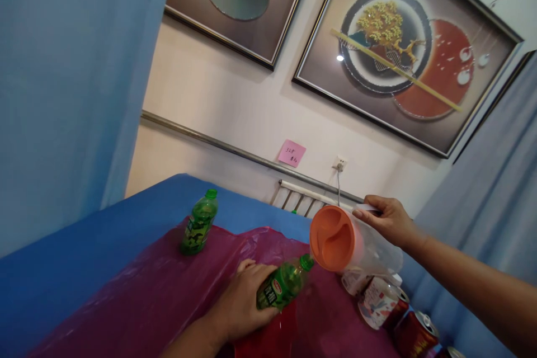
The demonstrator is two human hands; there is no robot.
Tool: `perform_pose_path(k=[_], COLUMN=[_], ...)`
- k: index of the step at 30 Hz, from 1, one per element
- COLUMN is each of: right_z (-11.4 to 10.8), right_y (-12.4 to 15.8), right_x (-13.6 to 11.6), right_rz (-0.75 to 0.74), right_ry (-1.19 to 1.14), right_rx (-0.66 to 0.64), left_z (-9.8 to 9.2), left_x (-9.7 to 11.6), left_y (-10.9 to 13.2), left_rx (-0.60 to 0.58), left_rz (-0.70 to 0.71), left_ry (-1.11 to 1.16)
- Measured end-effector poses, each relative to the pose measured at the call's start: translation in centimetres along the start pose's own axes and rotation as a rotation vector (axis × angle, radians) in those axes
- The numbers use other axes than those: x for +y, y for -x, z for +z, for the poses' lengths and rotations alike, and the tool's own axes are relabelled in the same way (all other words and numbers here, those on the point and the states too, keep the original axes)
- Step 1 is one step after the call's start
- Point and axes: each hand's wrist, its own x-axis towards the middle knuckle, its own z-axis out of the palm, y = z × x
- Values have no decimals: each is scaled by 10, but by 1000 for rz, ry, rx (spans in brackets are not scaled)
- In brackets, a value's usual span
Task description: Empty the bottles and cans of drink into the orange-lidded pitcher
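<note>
My left hand (241, 299) is wrapped round a green plastic bottle (283, 285) with a green cap, tilted to the right over the red plastic sheet. In my right hand (388, 221) is the handle of a clear plastic pitcher (375, 249). The pitcher lies tipped on its side in the air, its orange lid (333, 238) facing left. The bottle's cap is close to the lid's lower left edge; whether they touch I cannot tell. Farther back on the left, a second green bottle (198, 226) stands upright on the sheet.
A red-purple plastic sheet (138, 291) covers part of the blue surface (168, 196). On the right stand a white printed bottle (377, 302) and several dark red cans (415, 333). Blue curtains (75, 78) hang at both sides. A metal rail (235, 148) and a radiator (304, 196) run along the wall.
</note>
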Motion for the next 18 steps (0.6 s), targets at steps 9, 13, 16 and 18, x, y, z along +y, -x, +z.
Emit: perform_pose_path(k=[9,13,16,18], right_z=[0,-1,0,1], right_y=[1,1,1,2], right_x=[2,2,3,5], right_rz=[-7,2,12,9], right_ry=[18,17,1,-7], right_rx=[4,-2,1,12], left_z=[-1,0,0,1], left_x=[0,-1,-2,-3], left_y=[-1,-1,-1,-1], left_rx=[-7,-16,-5,-4], left_rz=[-9,-5,-5,-3], left_ry=[-3,-13,-12,-11])
